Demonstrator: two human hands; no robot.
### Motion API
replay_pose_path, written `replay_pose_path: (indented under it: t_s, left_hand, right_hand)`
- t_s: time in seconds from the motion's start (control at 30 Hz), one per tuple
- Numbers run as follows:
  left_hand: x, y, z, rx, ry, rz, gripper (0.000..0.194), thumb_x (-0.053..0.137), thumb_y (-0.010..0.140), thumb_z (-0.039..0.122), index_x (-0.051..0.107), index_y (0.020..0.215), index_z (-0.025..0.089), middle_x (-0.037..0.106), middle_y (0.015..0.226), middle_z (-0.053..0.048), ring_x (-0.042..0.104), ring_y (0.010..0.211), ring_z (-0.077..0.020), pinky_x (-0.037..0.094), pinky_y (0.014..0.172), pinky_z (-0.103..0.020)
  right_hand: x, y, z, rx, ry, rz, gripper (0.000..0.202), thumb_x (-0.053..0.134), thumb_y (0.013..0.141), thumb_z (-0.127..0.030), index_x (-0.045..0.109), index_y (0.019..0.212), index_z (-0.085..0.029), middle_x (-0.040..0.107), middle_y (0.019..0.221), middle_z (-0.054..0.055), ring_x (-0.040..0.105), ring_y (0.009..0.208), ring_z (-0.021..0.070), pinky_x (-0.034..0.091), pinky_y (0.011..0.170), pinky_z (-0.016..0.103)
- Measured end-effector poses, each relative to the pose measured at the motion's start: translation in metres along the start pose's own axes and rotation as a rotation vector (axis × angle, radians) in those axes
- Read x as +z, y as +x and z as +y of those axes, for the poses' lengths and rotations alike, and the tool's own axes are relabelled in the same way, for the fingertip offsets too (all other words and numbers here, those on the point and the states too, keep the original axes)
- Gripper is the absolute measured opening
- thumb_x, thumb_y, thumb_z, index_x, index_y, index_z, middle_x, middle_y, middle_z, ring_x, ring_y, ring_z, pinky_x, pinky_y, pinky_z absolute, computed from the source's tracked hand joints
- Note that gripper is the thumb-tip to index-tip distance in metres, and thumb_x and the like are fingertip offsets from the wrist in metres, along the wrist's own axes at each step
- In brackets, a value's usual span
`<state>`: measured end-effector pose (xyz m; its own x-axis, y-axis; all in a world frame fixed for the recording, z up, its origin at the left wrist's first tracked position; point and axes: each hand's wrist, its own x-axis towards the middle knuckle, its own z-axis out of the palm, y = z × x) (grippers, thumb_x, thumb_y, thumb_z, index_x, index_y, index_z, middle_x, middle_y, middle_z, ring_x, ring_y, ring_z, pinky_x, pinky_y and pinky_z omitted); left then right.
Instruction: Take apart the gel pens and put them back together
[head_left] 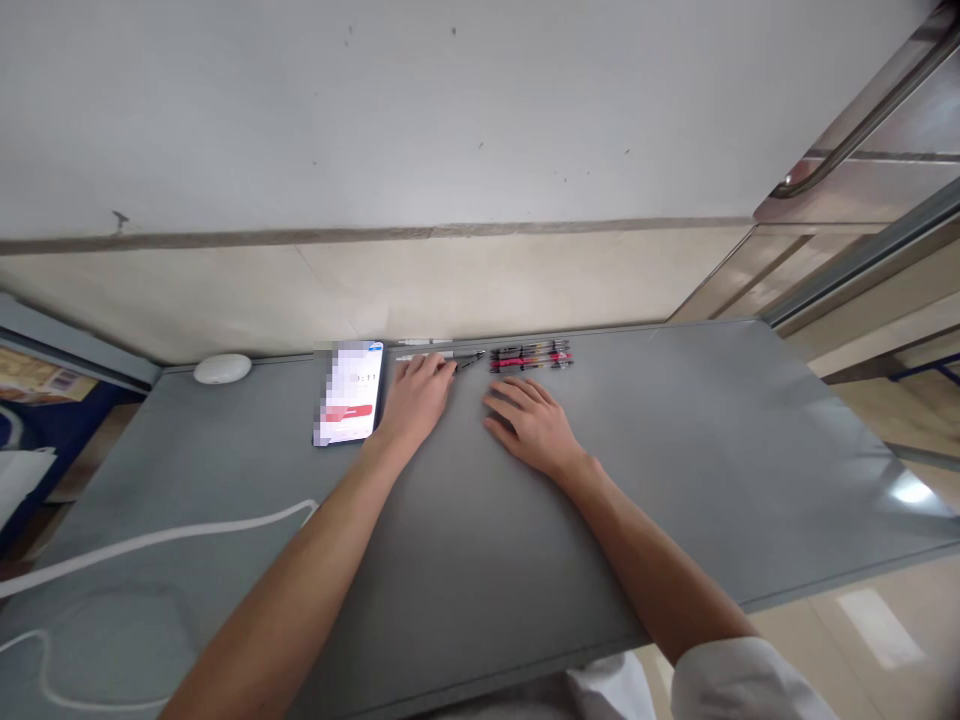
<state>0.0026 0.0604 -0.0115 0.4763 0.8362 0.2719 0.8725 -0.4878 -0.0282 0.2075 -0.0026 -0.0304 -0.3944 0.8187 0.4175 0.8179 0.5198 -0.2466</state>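
Observation:
My left hand (420, 398) is at the back of the grey table, its fingers curled down over a slim black-tipped pen (469, 361). Part of that pen is hidden under the fingers. White pens (424, 356) lie beside and partly behind this hand, near the back edge. My right hand (531, 424) rests palm down with fingers stretched and slightly spread, holding nothing. Just beyond its fingertips, several black, red and patterned pens (531, 355) lie side by side in a row.
A phone (351, 395) with a lit timer screen lies left of my left hand. A white rounded object (223, 369) sits at the back left. White cable (165, 537) crosses the table (720, 450) at front left. A wall (480, 285) borders the back edge.

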Motion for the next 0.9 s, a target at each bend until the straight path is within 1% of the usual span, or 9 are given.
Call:
replay_pose_path:
  t_s: [0.13,0.23,0.33,0.43,0.53,0.6,0.7,0.8,0.9]
  left_hand:
    - [0.000,-0.001,-0.002,0.003,-0.022,-0.018,0.036,0.037,0.094,0.016,0.065,0.115,0.020,0.062,0.105,-0.011,0.058,0.099,-0.0280,0.044,0.089,-0.043]
    - [-0.003,-0.006,-0.002,0.000,-0.114,-0.006,0.036,0.036,0.094,0.014,0.065,0.116,0.017,0.061,0.105,-0.012,0.058,0.099,-0.0267,0.046,0.089,-0.040]
    - [-0.010,-0.014,0.003,-0.057,-0.358,0.028,0.036,0.037,0.093,0.014,0.064,0.117,0.018,0.061,0.104,-0.010,0.059,0.100,-0.0230,0.049,0.087,-0.035]
    - [-0.022,-0.021,0.011,-0.127,-0.633,0.029,0.031,0.040,0.094,0.021,0.065,0.114,0.021,0.063,0.105,-0.006,0.063,0.090,-0.0182,0.051,0.081,-0.031]
    - [-0.034,-0.029,0.021,-0.173,-0.873,-0.058,0.029,0.046,0.094,0.033,0.066,0.112,0.022,0.064,0.106,-0.005,0.063,0.092,-0.0179,0.051,0.079,-0.029]
    - [-0.041,-0.034,0.026,-0.193,-0.999,-0.119,0.029,0.048,0.093,0.037,0.067,0.109,0.021,0.064,0.105,-0.005,0.064,0.090,-0.0172,0.051,0.077,-0.027]
    - [-0.046,-0.041,0.031,-0.231,-1.126,-0.212,0.032,0.050,0.092,0.042,0.067,0.110,0.022,0.065,0.103,-0.003,0.064,0.080,-0.0155,0.050,0.071,-0.026]
    - [-0.048,-0.047,0.035,-0.248,-1.234,-0.291,0.033,0.052,0.090,0.043,0.068,0.112,0.023,0.066,0.101,-0.003,0.064,0.083,-0.0160,0.049,0.074,-0.027]
    - [-0.050,-0.049,0.036,-0.281,-1.275,-0.342,0.034,0.056,0.088,0.045,0.068,0.111,0.024,0.069,0.096,-0.002,0.064,0.084,-0.0165,0.048,0.075,-0.027]
  right_hand:
    - [-0.003,0.002,-0.002,0.026,0.034,0.031,0.028,0.047,0.094,-0.028,0.065,0.115,-0.027,0.064,0.128,0.003,0.055,0.122,0.0190,0.043,0.106,0.036]
    - [-0.008,0.005,-0.007,0.115,0.142,0.058,0.028,0.047,0.093,-0.028,0.065,0.115,-0.028,0.065,0.126,0.003,0.059,0.117,0.0180,0.050,0.098,0.033]
    - [-0.013,0.010,-0.012,0.251,0.410,0.116,0.025,0.050,0.092,-0.031,0.065,0.112,-0.027,0.067,0.121,0.003,0.060,0.114,0.0177,0.052,0.093,0.031]
    - [-0.016,0.015,-0.016,0.423,0.816,0.174,0.022,0.057,0.087,-0.037,0.066,0.103,-0.024,0.069,0.111,0.005,0.064,0.106,0.0181,0.054,0.090,0.032]
    - [-0.018,0.019,-0.019,0.602,1.140,0.252,0.023,0.065,0.081,-0.041,0.065,0.095,-0.023,0.070,0.100,0.004,0.065,0.094,0.0173,0.055,0.085,0.033]
    - [-0.020,0.020,-0.023,0.669,1.284,0.321,0.023,0.070,0.077,-0.040,0.065,0.092,-0.024,0.068,0.095,0.002,0.064,0.091,0.0158,0.054,0.084,0.033]
    - [-0.024,0.019,-0.028,0.689,1.441,0.335,0.025,0.074,0.073,-0.037,0.067,0.094,-0.026,0.068,0.096,0.001,0.063,0.092,0.0154,0.055,0.085,0.034]
    - [-0.025,0.018,-0.033,0.660,1.540,0.312,0.024,0.074,0.072,-0.036,0.070,0.094,-0.025,0.070,0.096,0.002,0.064,0.094,0.0167,0.054,0.087,0.036]
    - [-0.025,0.019,-0.034,0.673,1.605,0.354,0.020,0.077,0.069,-0.032,0.070,0.085,-0.023,0.069,0.088,0.000,0.065,0.088,0.0156,0.055,0.085,0.036]
